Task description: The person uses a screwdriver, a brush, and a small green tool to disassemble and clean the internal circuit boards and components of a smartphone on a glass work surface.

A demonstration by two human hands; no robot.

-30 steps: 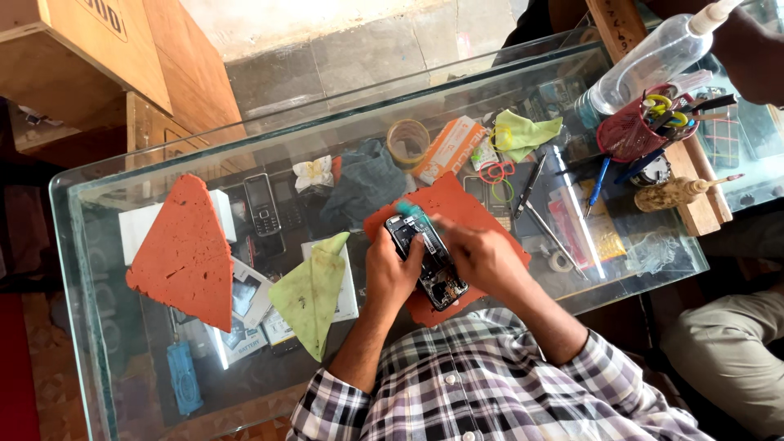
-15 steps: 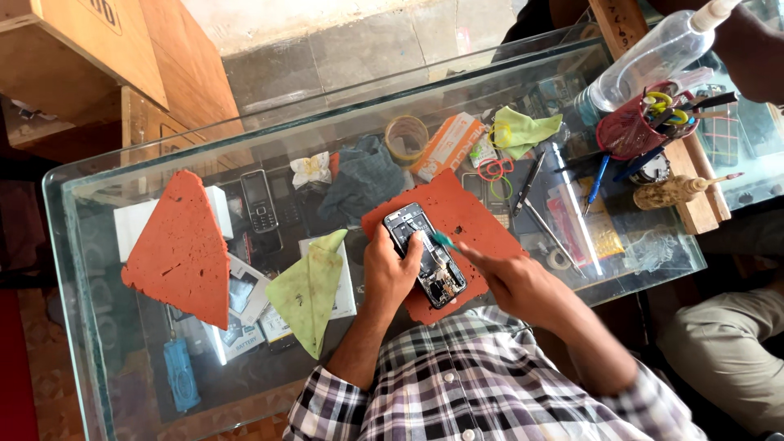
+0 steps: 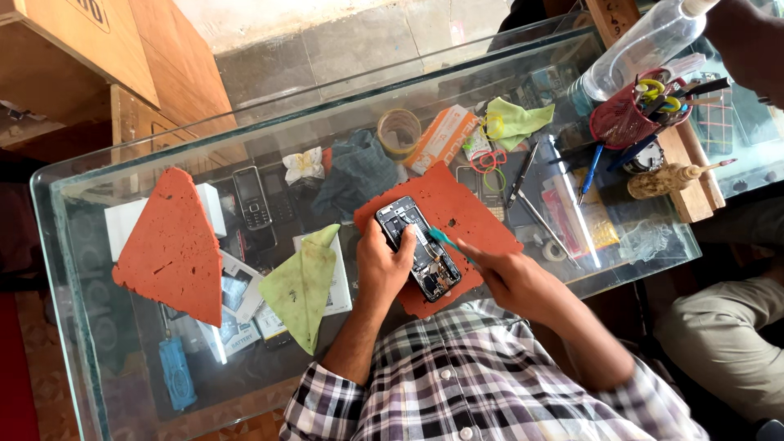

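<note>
Left hand [image 3: 382, 265] fingers clamped on the near edge of the opened phone [image 3: 418, 247], which lies flat on the orange mat [image 3: 469, 212]. Right hand [image 3: 510, 279] fingers closed around a teal tool [image 3: 445, 242]; its tip sits just beyond the left fingertips, over the phone's upper half. A green cloth [image 3: 302, 286] lies near the left wrist.

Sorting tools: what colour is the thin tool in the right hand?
Teal thin tool, held by the right hand; head view.

Glass counter [image 3: 98, 343]; orange mats [image 3: 175, 245], green cloth [image 3: 304, 286], tools [image 3: 523, 173]
</note>
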